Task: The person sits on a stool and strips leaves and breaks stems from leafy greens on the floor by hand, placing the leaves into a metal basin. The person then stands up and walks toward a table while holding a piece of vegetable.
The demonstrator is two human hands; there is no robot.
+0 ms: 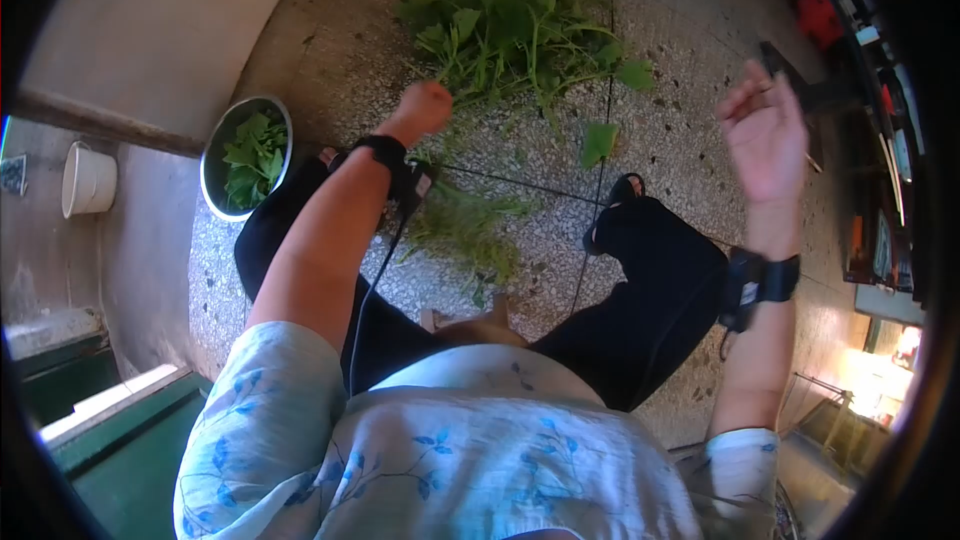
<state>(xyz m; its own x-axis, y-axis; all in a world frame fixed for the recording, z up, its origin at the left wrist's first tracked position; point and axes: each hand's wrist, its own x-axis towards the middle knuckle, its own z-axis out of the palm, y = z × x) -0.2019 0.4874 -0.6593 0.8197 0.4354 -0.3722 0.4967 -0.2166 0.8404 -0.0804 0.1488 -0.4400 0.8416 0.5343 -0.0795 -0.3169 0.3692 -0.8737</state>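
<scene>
My left hand [424, 110] is closed in a fist just in front of the heap of leafy green vines [500, 25] on the floor. What it grips, if anything, is hidden. Off to the right, my right hand [765, 135] is raised, palm showing, fingers loosely bent and apart, with nothing in it. A single green leaf [599, 144] lies on the floor between the heap and my right foot. Between my feet is a pile of thin stems and trimmings [465, 230]. Picked leaves partly fill a metal basin [206, 175] beside my left leg.
A white bucket [89, 180] is at the far left, above a green cabinet-like piece [130, 430]. Shelves with assorted items [880, 110] run along the right side. I sit on a low wooden stool [480, 330] over a speckled floor.
</scene>
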